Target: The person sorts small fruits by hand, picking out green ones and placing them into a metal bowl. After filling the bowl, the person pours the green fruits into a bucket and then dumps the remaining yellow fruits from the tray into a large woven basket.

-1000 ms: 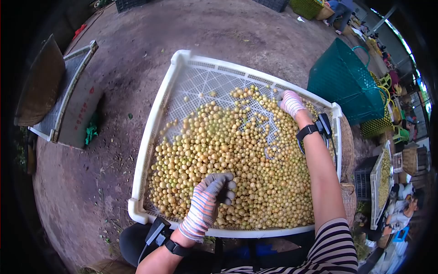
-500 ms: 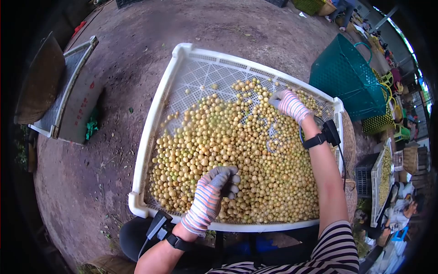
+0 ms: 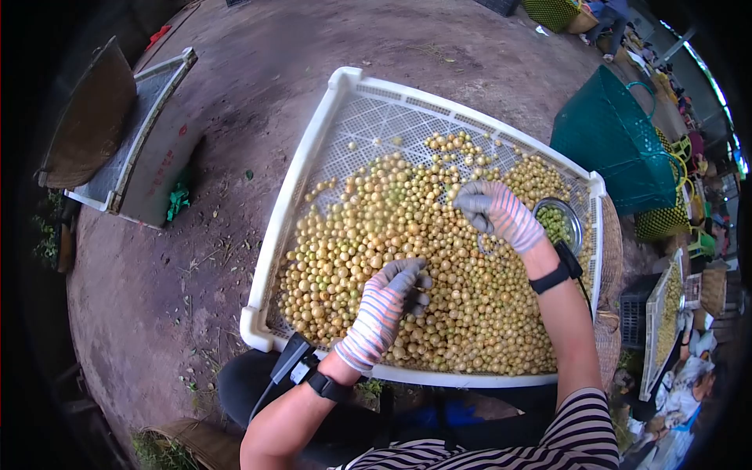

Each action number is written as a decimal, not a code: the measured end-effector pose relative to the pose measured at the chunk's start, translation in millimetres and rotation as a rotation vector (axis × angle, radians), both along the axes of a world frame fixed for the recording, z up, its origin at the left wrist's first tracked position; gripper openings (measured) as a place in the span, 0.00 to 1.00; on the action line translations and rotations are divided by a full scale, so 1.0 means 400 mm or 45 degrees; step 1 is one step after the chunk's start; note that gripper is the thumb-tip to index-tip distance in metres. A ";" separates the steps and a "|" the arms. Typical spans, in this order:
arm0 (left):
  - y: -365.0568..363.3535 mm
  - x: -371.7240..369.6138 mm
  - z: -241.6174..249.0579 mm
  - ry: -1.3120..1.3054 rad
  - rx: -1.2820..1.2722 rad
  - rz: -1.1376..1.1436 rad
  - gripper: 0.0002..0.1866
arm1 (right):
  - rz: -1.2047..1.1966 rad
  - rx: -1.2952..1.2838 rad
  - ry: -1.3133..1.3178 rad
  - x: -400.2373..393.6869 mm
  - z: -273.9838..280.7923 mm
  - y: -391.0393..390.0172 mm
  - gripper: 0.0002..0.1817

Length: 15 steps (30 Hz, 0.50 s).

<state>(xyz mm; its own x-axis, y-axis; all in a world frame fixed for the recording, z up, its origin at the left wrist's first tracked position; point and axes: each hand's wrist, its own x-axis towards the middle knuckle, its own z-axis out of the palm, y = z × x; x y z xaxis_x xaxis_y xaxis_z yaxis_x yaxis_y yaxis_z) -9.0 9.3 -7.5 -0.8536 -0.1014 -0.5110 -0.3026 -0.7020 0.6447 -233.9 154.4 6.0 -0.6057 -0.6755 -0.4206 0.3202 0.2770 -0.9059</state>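
Observation:
A white plastic tray (image 3: 265, 235) with a mesh floor rests before me, spread with many small round yellow-green fruits (image 3: 376, 227). My left hand (image 3: 392, 301), in a striped glove with grey fingertips, hovers low over the fruits near the tray's front; its fingers are curled together and hide whatever is in them. Further right and back, my right hand (image 3: 501, 213) wears a matching glove, its fingers bent down and pressed together above the fruits. Whether it holds one cannot be made out. Beside its wrist a metal bowl (image 3: 576, 233) holds greener fruits.
Behind the tray's right side stands a green woven basket (image 3: 603, 149). At left, a panel (image 3: 90, 117) leans by another white-framed tray (image 3: 157, 149) on the dirt floor. Another fruit-filled tray (image 3: 666, 313) and people sit at far right.
My right hand has moved from the tray's right part toward its middle, uncovering the metal bowl. The whole view has shifted slightly; my left hand remains over the front fruits.

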 end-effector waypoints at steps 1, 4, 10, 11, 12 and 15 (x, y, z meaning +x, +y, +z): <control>0.004 -0.005 -0.003 0.008 -0.008 0.040 0.22 | 0.081 0.033 0.023 0.035 0.015 0.001 0.09; -0.003 -0.013 0.007 0.063 -0.212 0.009 0.31 | 0.338 0.214 0.181 0.137 0.072 -0.007 0.09; 0.003 -0.007 -0.003 0.092 -0.336 -0.080 0.15 | 0.331 0.209 0.085 0.236 0.086 -0.009 0.08; 0.004 -0.007 -0.003 0.080 -0.321 -0.073 0.15 | 0.290 0.157 0.023 0.240 0.084 -0.005 0.08; 0.003 -0.009 0.002 0.068 -0.305 -0.065 0.15 | 0.228 0.098 -0.039 0.244 0.084 -0.002 0.09; 0.003 -0.007 -0.002 0.057 -0.288 -0.024 0.15 | -0.043 -0.144 -0.266 0.244 0.071 0.019 0.10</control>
